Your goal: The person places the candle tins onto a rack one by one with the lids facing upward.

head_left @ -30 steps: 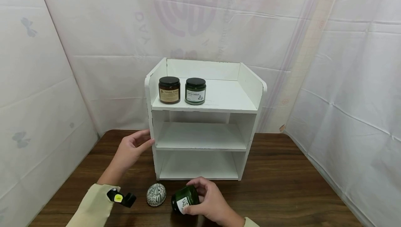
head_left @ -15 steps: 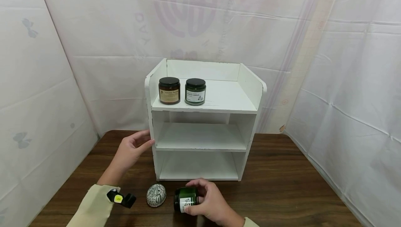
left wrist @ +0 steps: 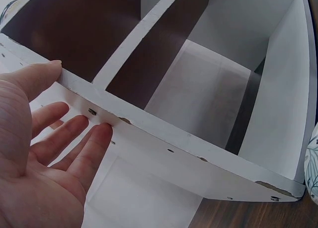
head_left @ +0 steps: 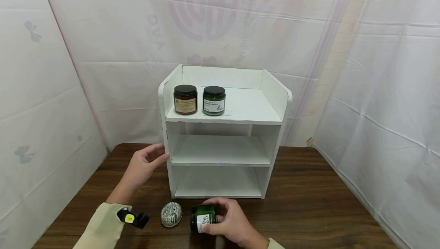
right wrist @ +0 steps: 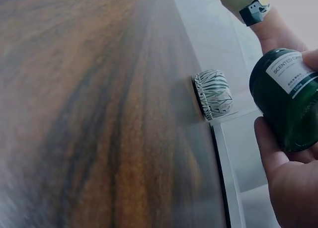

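Done so far: brown jar (head_left: 185, 99) and green jar (head_left: 214, 100) upright side by side at the left of the top shelf of the white shelf unit (head_left: 275, 142), lids on.
Left to do, by judgement: third jar and patterned egg not yet on any shelf.
Right hand (head_left: 231, 223): grip curled round the dark green candle jar (head_left: 203, 218), label toward the camera, at the near edge of the bench (head_left: 309, 203), just in front of the unit.
Left hand (head_left: 142, 165): grip released, straight fingers (left wrist: 74, 138) flat against the unit's left side wall.
Patterned egg (head_left: 171, 214): on the bench, just left of the held jar.
Middle shelf: nothing in it.
Bottom shelf: nothing in it.
Jar contents: cannot tell.
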Motion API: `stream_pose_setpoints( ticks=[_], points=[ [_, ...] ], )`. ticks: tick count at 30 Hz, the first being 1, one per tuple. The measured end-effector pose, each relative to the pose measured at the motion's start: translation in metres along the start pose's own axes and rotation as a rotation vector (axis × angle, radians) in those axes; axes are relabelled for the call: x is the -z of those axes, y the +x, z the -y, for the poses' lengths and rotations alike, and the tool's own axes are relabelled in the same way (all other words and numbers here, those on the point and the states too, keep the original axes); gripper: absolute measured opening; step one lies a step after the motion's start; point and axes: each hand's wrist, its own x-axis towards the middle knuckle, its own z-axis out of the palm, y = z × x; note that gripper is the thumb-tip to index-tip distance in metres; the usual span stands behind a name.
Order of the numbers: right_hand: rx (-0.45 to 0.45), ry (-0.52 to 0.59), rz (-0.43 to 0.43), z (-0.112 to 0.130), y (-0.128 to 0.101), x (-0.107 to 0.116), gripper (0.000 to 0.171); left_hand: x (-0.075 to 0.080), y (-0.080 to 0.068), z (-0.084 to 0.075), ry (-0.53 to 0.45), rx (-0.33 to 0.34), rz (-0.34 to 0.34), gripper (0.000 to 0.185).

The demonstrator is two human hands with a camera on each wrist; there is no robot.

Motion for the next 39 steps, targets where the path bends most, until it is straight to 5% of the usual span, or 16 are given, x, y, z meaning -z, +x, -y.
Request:
stream_pose_setpoints(
  ticks=[39],
  points=[
    [0.2,-0.008,-0.014,0.0035,0.0084,0.0095,0.059,-0.0002,0.0004,0.0016,-0.001,-0.007,-0.002,0.051]
  ],
)
